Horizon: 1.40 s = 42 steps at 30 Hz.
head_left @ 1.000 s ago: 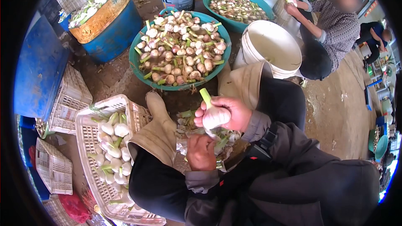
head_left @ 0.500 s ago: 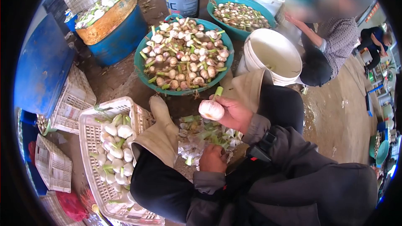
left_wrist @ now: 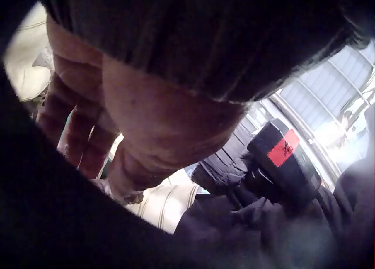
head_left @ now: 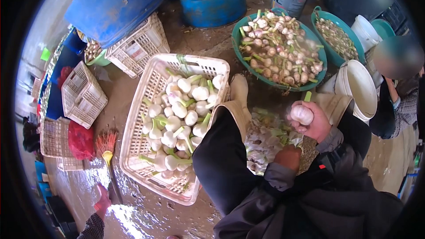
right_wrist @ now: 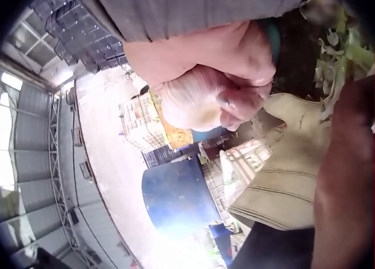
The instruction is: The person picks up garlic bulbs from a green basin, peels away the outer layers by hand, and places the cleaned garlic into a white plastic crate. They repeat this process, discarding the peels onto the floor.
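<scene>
Head view: a person sits low on wet ground, 2 knees apart, with a heap of pale garlic skins and green stalk trimmings (head_left: 265,139) between 2 beige boots (head_left: 239,93).
Right hand: the right hand (head_left: 316,126) is raised over the heap's right edge. Its fingers (right_wrist: 240,102) and thumb are wrapped tight round 1 white garlic bulb with a short green stalk (head_left: 302,114), stalk up, probably to keep the bulb's skin turned toward the eye.
Left hand: the left hand (head_left: 287,157) is low at the heap's near edge, back uppermost. I cannot tell whether its fingers hold anything, even from the left wrist view.
White slatted plastic basket (head_left: 133,150): beside the left knee, filled with clean white bulbs, likely set there for a short reach.
Teal round plastic basin (head_left: 237,55): beyond the boots, heaped with dirty bulbs, also near at hand.
White plastic bucket (head_left: 361,88): just beside the right knee, near the basin's right rim.
Room: there is free air above the heap. The basket's right rim is hemmed in by the left leg. Bare wet ground opens off the basket's left edge, where 1 red-bristled broom (head_left: 106,144) lies.
</scene>
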Tool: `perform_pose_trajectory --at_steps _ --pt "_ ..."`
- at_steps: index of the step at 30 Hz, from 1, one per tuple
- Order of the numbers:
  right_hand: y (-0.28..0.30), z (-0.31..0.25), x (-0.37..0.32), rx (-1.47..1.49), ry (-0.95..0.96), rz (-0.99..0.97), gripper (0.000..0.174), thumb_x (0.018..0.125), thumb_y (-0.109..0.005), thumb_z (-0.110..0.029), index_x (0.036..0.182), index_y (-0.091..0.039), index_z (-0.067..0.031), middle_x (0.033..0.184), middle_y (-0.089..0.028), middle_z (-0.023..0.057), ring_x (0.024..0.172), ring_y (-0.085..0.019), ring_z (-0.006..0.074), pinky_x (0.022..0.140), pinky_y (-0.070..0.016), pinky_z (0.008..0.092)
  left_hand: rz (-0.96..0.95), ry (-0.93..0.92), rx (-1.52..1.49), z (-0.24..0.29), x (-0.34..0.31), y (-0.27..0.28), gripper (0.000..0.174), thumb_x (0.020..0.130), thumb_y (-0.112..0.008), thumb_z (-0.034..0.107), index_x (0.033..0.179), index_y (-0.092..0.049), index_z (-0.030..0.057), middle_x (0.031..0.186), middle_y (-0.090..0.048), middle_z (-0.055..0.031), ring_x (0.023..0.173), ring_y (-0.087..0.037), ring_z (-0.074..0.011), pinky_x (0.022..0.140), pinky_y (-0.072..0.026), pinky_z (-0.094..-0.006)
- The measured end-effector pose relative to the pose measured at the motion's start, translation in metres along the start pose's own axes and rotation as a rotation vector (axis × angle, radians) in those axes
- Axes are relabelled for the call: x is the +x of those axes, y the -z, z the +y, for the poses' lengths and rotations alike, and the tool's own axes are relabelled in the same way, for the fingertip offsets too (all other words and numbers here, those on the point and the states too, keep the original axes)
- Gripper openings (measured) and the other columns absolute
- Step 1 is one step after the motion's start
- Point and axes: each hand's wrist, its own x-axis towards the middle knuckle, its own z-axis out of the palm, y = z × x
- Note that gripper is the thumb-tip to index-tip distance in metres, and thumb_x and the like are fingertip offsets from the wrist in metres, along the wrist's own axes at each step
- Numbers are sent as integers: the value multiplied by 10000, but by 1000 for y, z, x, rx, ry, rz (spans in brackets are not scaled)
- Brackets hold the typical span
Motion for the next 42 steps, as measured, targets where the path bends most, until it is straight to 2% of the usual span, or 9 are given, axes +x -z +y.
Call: perform_pose_trajectory --at_steps 11,19,21,23,26,28,31,39,42 --pt "-63 -2 47 -449 -42 -50 209 925 -429 -225 1002 -514 -50 796 -581 166 545 -530 147 372 -374 222 -76 27 -122 4 -6 -12 178 829 -456 140 884 -593 39 879 -589 -183 860 -587 -339 717 -494 -423" --pt "-74 9 75 -566 -200 -46 225 932 -466 -266 1016 -556 -79 863 -597 97 582 -535 134 401 -382 227 -86 54 -215 5 -4 -5 208 846 -451 185 861 -629 80 843 -605 -173 799 -601 -338 696 -487 -445" --pt "-82 9 83 -514 -194 -102 287 943 -469 -326 1051 -560 -76 873 -590 66 615 -542 127 434 -397 221 -61 67 -184 8 -6 4 220 847 -447 177 862 -632 58 812 -609 -179 775 -606 -334 681 -489 -443" --pt "-100 13 98 -460 -104 -210 392 950 -449 -377 1116 -543 -34 919 -584 71 665 -557 133 489 -434 222 -270 3 -203 9 -3 14 253 865 -391 175 893 -593 26 861 -600 -195 804 -590 -363 702 -477 -457" --pt "-165 4 96 -632 -87 -475 496 974 -385 -371 1306 -363 -4 1078 -531 104 800 -602 155 584 -510 264 -231 -42 -188 8 -3 13 250 869 -381 176 881 -584 31 848 -591 -187 795 -581 -361 691 -468 -457" --pt "-173 6 97 -859 -7 -335 587 943 -471 -391 1332 -314 20 1050 -535 118 795 -593 150 599 -504 252 -174 -49 -194 7 -4 10 249 872 -375 177 873 -578 34 840 -585 -182 789 -575 -360 684 -461 -457" --pt "-131 -4 116 -1042 -131 -357 491 926 -531 -325 1249 -428 30 1037 -561 105 796 -590 138 592 -490 233 -116 -57 -216 4 -5 8 248 876 -365 178 862 -570 39 828 -577 -174 780 -565 -359 673 -452 -457" --pt "-25 -102 141 -1205 -111 24 358 895 -566 -232 1139 -518 26 1002 -608 130 751 -603 142 549 -490 220 -9 -129 -329 7 -10 48 223 864 -405 236 895 -546 67 853 -566 -157 837 -565 -346 697 -449 -442" --pt "0 -142 164 -1286 -113 129 325 883 -576 -218 1129 -534 -10 1001 -610 109 750 -599 134 555 -486 236 152 -98 -221 17 -5 76 259 687 -647 127 913 -556 37 889 -566 -168 808 -557 -341 686 -468 -417"
